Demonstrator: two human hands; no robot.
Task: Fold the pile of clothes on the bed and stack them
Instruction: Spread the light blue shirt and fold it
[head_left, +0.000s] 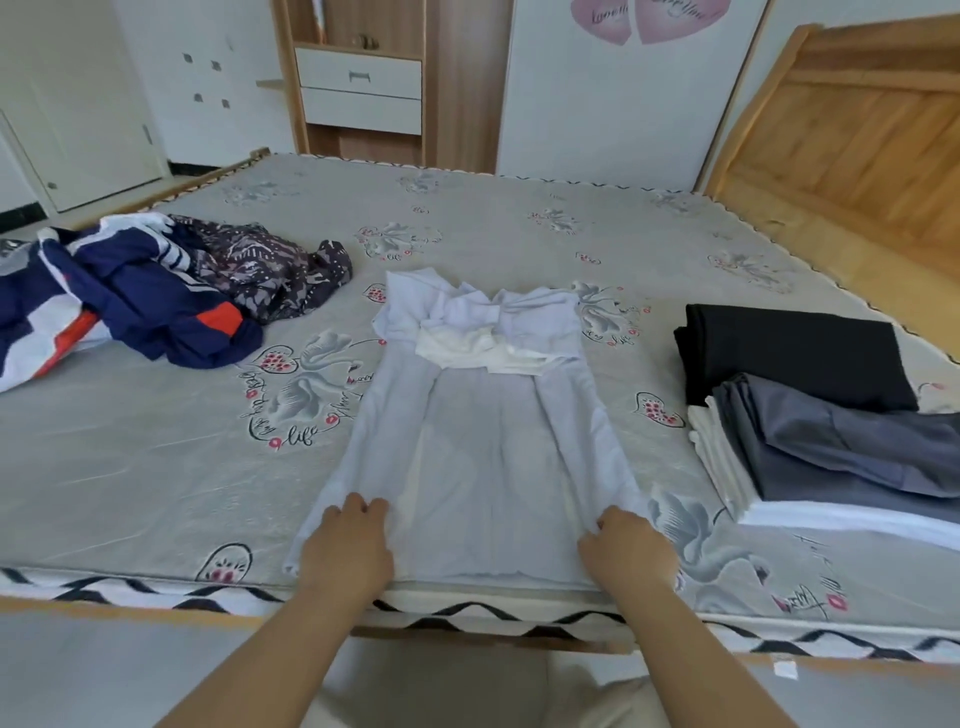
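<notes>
A pale blue shirt (483, 426) lies flat in the middle of the bed (156, 467), its hem at the near edge and its collar toward the far side. Both sleeves are folded in over the body, and a white lining shows just below the collar.

The left hand (345, 545) rests on the shirt's near left part, fingers curled and pinching the fabric at the left fold. The right hand (626, 548) sits on the near right part, fingers likewise curled round a pinch of fabric at the right fold. The two hands are well apart, one on each side of the shirt.

On the left of the bed, a loose pile (145, 301) waits: a navy, white and orange garment, with a dark patterned one touching it on its far right side.

On the right lies a stack (831, 441) of folded clothes: a grey piece on top of white ones, with a black piece (789, 353) just beyond, touching it.

A wooden headboard (852, 130) stands at the far right, and a cabinet with drawers (361, 78) stands beyond the bed.
</notes>
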